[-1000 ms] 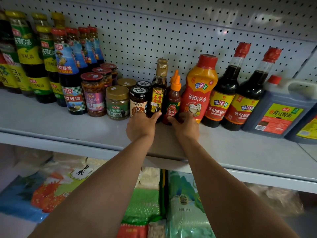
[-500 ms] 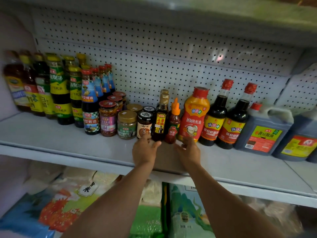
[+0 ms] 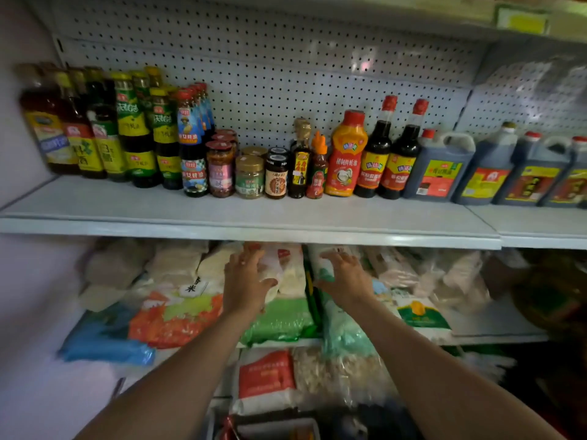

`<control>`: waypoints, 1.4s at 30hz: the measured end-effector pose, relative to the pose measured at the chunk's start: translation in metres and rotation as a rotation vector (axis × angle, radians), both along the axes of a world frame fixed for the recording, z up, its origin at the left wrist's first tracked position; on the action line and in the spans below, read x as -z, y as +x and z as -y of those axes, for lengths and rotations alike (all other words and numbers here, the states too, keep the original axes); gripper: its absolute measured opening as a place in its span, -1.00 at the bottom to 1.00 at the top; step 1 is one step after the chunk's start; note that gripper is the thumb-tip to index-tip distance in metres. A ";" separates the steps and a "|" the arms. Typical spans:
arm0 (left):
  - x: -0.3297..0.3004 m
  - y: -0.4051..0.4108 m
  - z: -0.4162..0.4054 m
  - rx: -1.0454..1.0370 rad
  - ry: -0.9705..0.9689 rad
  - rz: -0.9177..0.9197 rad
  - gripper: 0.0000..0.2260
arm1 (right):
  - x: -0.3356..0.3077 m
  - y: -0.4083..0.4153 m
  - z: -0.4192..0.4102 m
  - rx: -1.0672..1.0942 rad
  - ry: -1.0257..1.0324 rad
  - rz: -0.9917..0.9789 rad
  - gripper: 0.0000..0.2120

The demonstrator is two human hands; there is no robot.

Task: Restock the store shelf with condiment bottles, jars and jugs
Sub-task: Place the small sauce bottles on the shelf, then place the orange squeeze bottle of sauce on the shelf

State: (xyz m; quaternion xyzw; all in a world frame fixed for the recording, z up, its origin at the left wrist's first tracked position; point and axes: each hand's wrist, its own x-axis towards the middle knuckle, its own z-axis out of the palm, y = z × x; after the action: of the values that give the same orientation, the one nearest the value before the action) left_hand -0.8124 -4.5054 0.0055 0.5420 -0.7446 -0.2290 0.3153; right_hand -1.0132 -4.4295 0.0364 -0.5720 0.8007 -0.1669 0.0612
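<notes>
A row of condiments stands along the back of the grey shelf [image 3: 127, 214]: tall dark bottles at the left, several jars, a slim gold-capped bottle [image 3: 300, 163], a small orange-capped sauce bottle [image 3: 317, 173], an orange squeeze bottle [image 3: 344, 157], two red-capped soy bottles [image 3: 390, 154] and dark jugs [image 3: 440, 166] at the right. My left hand [image 3: 244, 281] and my right hand [image 3: 344, 276] hang below the shelf's front edge, fingers spread and relaxed, holding nothing.
A white pegboard [image 3: 270, 90] backs the shelf. Below it, bags of rice and grains [image 3: 178, 315] are piled on a lower shelf, with more bags [image 3: 266, 376] further down. A wall closes the left side.
Both hands let go of the slim bottle and the small sauce bottle and drew back and down, off the shelf. The view pulled away, showing more of the row.
</notes>
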 end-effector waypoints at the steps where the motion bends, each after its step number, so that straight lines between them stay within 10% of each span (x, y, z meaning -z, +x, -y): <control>1: 0.011 0.010 -0.009 0.010 0.023 0.021 -0.45 | 0.009 0.010 -0.010 -0.007 0.028 0.004 -0.36; 24: 0.219 0.070 -0.098 0.079 0.465 0.255 -0.34 | 0.224 0.046 -0.101 0.031 0.493 0.231 -0.35; 42: 0.524 -0.005 -0.119 0.088 0.700 0.234 -0.44 | 0.559 -0.023 -0.131 0.252 0.658 0.485 -0.45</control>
State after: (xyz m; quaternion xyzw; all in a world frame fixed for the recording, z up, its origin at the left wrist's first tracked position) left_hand -0.8171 -4.3866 -0.5186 0.6068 -0.6750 -0.4194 0.0133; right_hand -1.0358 -4.2982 -0.5222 -0.3639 0.8374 -0.0381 0.4061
